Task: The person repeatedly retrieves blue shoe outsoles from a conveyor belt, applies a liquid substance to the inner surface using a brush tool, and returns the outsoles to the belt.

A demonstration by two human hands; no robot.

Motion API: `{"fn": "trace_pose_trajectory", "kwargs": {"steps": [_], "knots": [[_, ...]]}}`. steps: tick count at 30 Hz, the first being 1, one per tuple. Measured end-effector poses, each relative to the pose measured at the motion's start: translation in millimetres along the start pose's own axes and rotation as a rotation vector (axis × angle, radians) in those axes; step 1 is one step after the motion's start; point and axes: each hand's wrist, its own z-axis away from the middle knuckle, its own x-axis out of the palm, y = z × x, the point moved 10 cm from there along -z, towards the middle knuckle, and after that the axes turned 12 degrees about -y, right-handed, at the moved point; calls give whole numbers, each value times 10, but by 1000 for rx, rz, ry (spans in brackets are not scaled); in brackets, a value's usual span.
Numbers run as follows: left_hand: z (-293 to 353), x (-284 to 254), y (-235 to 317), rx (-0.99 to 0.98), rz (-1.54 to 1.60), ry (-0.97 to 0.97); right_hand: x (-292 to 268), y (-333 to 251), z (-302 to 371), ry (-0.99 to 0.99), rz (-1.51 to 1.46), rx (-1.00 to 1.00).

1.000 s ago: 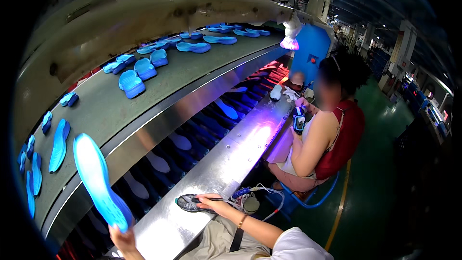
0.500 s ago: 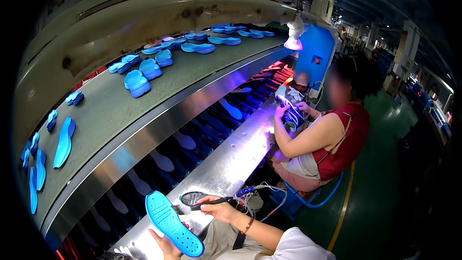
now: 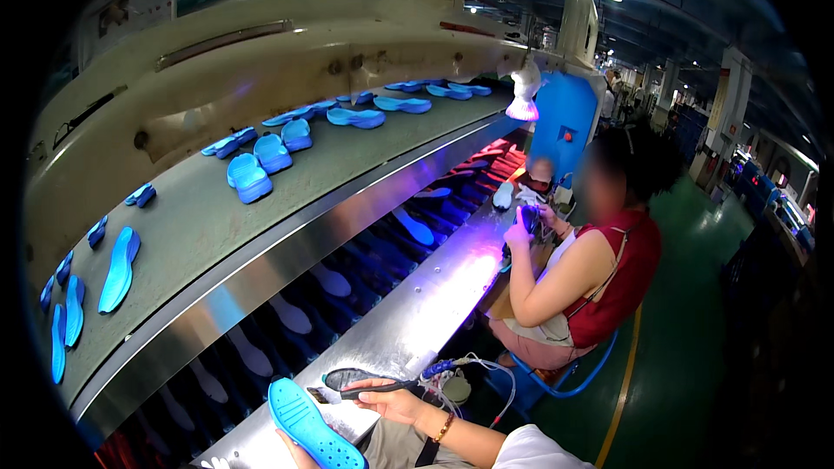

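Note:
A bright blue shoe sole point(image 3: 314, 426), grooved at its upper end and dotted with holes lower down, tilts over my lap. My left hand point(image 3: 298, 452) grips it from beneath, mostly hidden behind it. My right hand point(image 3: 395, 401) is closed around the black handle of a brush point(image 3: 360, 389). The brush's bristles come up to the sole's upper right edge; whether they touch it I cannot tell. Just behind my right hand, a dark sole-shaped piece point(image 3: 346, 378) lies on the metal ledge point(image 3: 408, 313).
Blue soles point(image 3: 249, 178) are scattered along the green conveyor belt point(image 3: 191, 226). Below it, a lower level holds rows of pale soles point(image 3: 291, 314). A seated person point(image 3: 582, 278) works to my right. Hoses and a cable point(image 3: 452, 373) hang beside the ledge.
The sole and my left hand sit lower in view. The brush tip has shifted left, nearer the sole's upper end. The neighbouring person now holds a dark piece upright under purple light.

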Motion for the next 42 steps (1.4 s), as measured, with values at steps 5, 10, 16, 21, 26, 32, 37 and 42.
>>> {"fn": "trace_pose_trajectory", "kwargs": {"steps": [5,10,16,21,26,32,37,42], "knots": [[-4,63,-48,37,-20,39,-89,-98,47,25,-54,-22],[65,54,-59,93,-51,95,-159,-58,56,27,-80,-17],[162,-16,76,179,-77,161,-68,-49,73,-8,-117,1],[250,-89,230,250,-97,204,24,-133,51,-13,-147,-36],[242,-66,260,282,-101,229,4,-171,68,10,-114,-54],[247,-89,283,284,-66,226,-3,-173,137,-22,-85,-49],[134,-98,281,117,146,141,153,-192,132,-46,-77,-34],[-54,34,169,3,252,85,333,-314,123,-108,36,8]]}}
